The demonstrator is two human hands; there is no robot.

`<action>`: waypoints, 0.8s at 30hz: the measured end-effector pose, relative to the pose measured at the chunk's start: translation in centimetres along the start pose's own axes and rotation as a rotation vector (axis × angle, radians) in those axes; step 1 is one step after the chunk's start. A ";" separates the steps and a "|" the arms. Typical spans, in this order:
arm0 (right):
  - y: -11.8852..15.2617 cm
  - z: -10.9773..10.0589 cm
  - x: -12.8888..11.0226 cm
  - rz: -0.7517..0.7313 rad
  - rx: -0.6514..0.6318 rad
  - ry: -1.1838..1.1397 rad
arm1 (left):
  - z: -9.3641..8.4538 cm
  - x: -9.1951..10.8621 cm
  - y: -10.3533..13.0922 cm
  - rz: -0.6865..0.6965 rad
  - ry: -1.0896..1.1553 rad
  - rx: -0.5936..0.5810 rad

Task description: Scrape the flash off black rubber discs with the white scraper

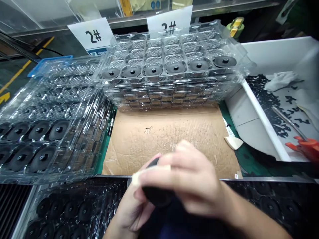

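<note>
Head view. Item: one black part point(158, 197), location: between the two hands, low in the middle, above the near edge of the cardboard sheet point(164, 124). Two portions visible, a dark tip beyond the fingers and a broader rounded end nearer the body; middle covered by fingers. Long axis appears to run from the far left down to the near right, tilted; blurred, so which end is the front cannot be told.

Left hand point(136, 204): beneath and beside the black part, fingers bent and closed around it. Right hand point(193, 179): laid over it from the right, fingers curled and touching; blur hides how far they are closed and whether they grip.

Surroundings: centre tray stack point(161, 94), clear plastic, beyond the cardboard; nearest row of its top tray bears six round black pieces point(153, 70), knobs upward. Left tray stack point(82, 114), clear, with similar pieces in its near rows. White bin point(276, 54), right, containing small black bits point(260, 93). Orange-handled tool point(307, 147), at the bin's near side, metal shaft pointing away and leftward. Two paper signs point(93, 36), marked 2# and 3#, behind the trays.
</note>
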State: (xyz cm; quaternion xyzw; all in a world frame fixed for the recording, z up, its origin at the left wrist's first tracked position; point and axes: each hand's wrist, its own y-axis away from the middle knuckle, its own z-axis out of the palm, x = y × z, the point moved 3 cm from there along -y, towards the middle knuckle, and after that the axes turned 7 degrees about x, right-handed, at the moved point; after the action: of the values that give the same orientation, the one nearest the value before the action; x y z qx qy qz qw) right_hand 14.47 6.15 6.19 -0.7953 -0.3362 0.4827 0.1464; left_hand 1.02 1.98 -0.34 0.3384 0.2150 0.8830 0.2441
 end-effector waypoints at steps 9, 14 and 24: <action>7.6 1.9 8.0 0.744 -0.018 -0.007 | -0.5 1.1 -0.1 -0.015 0.131 -0.051; 7.4 1.1 5.5 0.698 0.084 0.071 | -0.6 0.8 -0.6 -0.006 0.133 -0.035; 0.7 1.0 1.1 0.245 -0.047 0.156 | -2.2 0.6 -0.8 0.106 0.015 0.222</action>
State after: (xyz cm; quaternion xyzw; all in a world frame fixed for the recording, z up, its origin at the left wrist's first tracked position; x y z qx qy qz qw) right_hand 14.18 6.25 4.58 -0.8688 -0.2355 0.4255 0.0936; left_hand -0.70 2.46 -2.01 0.3676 0.2949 0.8679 0.1566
